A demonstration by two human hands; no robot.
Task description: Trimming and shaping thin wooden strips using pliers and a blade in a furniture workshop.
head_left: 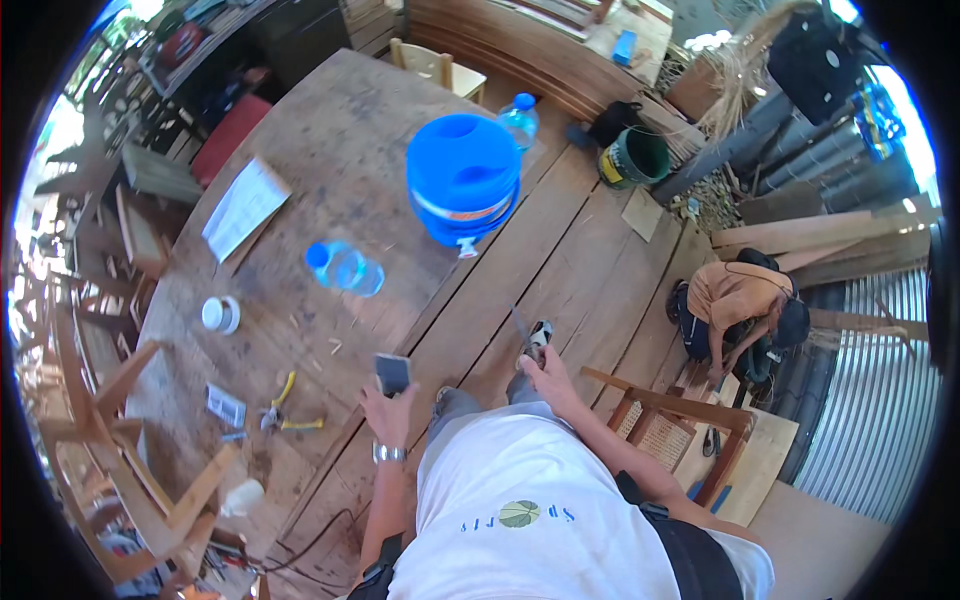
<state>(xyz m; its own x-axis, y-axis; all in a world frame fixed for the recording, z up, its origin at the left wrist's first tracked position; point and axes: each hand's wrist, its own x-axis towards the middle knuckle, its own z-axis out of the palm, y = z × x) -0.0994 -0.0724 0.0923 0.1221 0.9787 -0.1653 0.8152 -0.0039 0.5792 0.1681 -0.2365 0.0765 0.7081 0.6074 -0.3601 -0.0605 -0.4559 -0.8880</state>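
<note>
My left hand (390, 414), with a metal watch at its wrist, holds a small dark rectangular block (393, 373) by the near edge of the wooden table (300, 150). In my right hand (551, 382) is a thin pointed tool (520, 327), perhaps a knife, its tip away from me, above the plank floor. On the table lie yellow-handled pliers (276, 417), a small flat packet (226, 406), a white-lidded jar (220, 315) and a clear plastic bottle with a blue cap (345, 268). The big blue water dispenser (464, 176) stands at the table's right edge.
To the right a person (739, 307) in an orange shirt bends over wood pieces. Nearer stands a chair with cane panels (667, 431). A green bucket (634, 157) is beyond the table, and wooden chair frames (142, 480) crowd the left. Papers (246, 206) lie on the table.
</note>
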